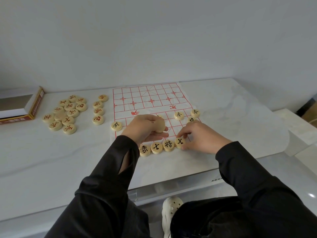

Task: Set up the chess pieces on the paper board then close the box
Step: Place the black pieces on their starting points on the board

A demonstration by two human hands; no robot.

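- The left hand [145,127] hovers over the near half of the paper board [151,98]. Its fingers are curled tight round a pale piece [160,126] (one disc or a small stack, hard to say).
- The right hand [200,136] sits at the left hand's four o'clock. Thumb and fingertips pinch a black-marked piece [180,142], which lies flat on the board's six o'clock edge.
- That piece ends a line: the row of three [156,147] runs off to its nine o'clock, black characters up, each disc touching the next.
- Three black soldiers are out. One soldier [116,126] is on the board's nine o'clock edge, and a pair [178,115] sits at the right hand's twelve o'clock.
- Off the board at nine o'clock, a red pile [65,114] lies on the white table [240,100]. A column of four [98,109] stands between that pile and the board.
- The box [20,105] is further out at nine o'clock, lying open by the wall.
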